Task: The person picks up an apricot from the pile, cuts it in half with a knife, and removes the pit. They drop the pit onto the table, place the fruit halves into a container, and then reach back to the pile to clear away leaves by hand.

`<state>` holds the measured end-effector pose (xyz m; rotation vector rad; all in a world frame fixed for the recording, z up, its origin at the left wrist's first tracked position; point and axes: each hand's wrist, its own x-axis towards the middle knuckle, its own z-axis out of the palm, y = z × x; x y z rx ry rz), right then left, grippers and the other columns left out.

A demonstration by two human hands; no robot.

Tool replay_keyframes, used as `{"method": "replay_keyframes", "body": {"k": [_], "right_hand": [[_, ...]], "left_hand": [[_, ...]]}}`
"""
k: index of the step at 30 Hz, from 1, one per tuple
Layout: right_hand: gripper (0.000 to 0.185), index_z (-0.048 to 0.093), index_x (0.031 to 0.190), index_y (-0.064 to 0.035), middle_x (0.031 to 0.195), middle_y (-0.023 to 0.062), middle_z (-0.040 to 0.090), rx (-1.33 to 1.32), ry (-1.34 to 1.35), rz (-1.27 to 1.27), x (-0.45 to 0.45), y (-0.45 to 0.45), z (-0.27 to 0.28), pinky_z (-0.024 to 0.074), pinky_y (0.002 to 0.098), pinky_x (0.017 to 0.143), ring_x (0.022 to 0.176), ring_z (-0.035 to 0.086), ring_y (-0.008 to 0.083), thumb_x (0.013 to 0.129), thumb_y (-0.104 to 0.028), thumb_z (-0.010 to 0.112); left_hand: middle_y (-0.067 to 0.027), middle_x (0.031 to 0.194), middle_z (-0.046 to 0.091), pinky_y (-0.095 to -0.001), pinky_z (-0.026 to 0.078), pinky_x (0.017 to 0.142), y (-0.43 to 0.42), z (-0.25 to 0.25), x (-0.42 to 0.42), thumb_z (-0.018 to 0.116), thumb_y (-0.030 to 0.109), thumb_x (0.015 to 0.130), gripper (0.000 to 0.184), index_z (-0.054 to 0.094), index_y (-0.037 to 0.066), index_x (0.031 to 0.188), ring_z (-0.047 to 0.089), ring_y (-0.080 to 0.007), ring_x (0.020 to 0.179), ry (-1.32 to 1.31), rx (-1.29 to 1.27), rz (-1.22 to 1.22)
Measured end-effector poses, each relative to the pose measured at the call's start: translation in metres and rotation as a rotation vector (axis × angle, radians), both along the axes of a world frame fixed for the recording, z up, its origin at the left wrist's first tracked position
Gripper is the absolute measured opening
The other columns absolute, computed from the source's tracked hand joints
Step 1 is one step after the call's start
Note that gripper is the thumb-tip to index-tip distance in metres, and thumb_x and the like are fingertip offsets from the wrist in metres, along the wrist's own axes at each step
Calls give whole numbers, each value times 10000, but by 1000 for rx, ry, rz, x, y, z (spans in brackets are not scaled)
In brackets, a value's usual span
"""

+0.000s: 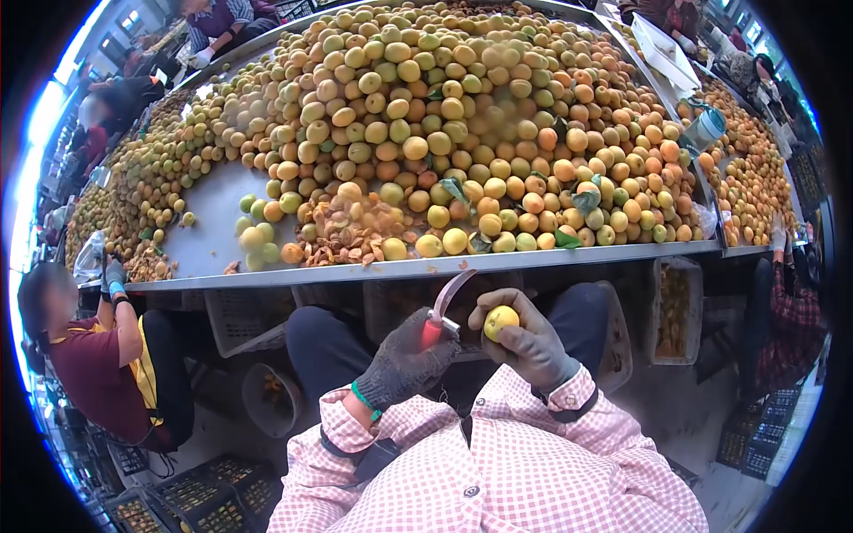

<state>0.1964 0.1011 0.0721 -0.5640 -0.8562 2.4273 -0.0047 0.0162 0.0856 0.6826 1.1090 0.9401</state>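
My left hand, in a dark knitted glove with a green cuff edge, is closed around the red handle of a curved knife. The blade points up and bends to the right. Close beside it, my right hand, in a grey glove, grips a yellow apricot between thumb and fingers. Blade and fruit are apart. Both hands are above my lap, just short of the metal table edge. Beyond that edge lies a large heap of apricots, with a pile of split, brownish apricot pieces at its front.
Under the table stand a white crate, a bucket and a crate of fruit pieces. A co-worker sits at left, another at right. A bluish clear bottle lies by the right divider.
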Motion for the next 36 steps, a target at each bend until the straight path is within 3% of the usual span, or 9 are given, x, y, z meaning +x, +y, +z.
{"method": "replay_keyframes", "body": {"k": [4,10,18,24,29,31,33,35,36], "right_hand": [[455,448,1187,-75,1099,77,514,428,-74,-97,-8,-19,-11,432,235,747,842,498,97,839,-245,687],[509,425,1174,-69,1083,57,495,312,-142,-152,-14,-36,4,426,225,732,823,485,84,807,-247,730],[514,412,1169,-71,1068,42,472,130,-135,-215,-15,-48,3,418,214,698,797,481,83,812,-264,727],[275,490,1059,-51,1053,99,500,1003,-315,-337,-25,-34,6,442,283,801,903,510,143,827,-23,636],[334,506,1085,-71,954,90,552,148,-441,-86,-18,-30,-25,483,309,677,742,578,228,801,-58,680],[380,494,1133,-74,911,45,558,1238,-875,-27,-14,-17,-25,475,272,633,710,572,170,815,-123,697],[431,475,1179,-92,967,32,570,1291,-918,27,-10,-9,-22,475,249,633,772,584,118,829,-203,701],[479,458,1200,-120,1004,42,614,96,-203,-44,-7,-7,-22,477,246,634,787,618,141,816,-245,716],[425,453,1191,-105,1039,65,609,-126,23,-8,-1,-3,-18,503,260,681,867,630,170,841,-167,685]], "left_hand": [[-113,781,605,-354,498,606,-4,-9,15,679,188,832,272,538,77,1036,627,-261,676,546,493,83],[-165,756,631,-376,499,578,-6,10,19,715,134,746,298,583,78,1007,637,-356,707,1107,617,-42],[-162,796,626,-392,497,583,-14,5,24,712,117,734,342,559,70,1036,640,-353,730,1030,542,-80],[-182,853,617,-411,501,626,-12,-9,21,704,89,738,381,524,65,1072,630,-381,787,765,485,-61],[-177,819,609,-394,503,671,1,-23,12,705,104,748,433,490,74,1123,634,-363,765,1056,237,-347],[-196,856,632,-408,494,653,2,-39,8,668,102,797,406,448,80,1137,647,-347,811,910,355,-238],[-115,791,599,-375,489,593,11,-47,17,654,129,826,380,459,100,1151,608,-271,688,681,474,-53],[-34,727,565,-342,483,533,18,-38,20,640,156,854,356,469,120,1164,569,-195,565,447,582,136],[-11,726,551,-298,456,503,18,-14,19,634,150,863,336,474,125,1157,545,-152,564,198,320,200]]}}
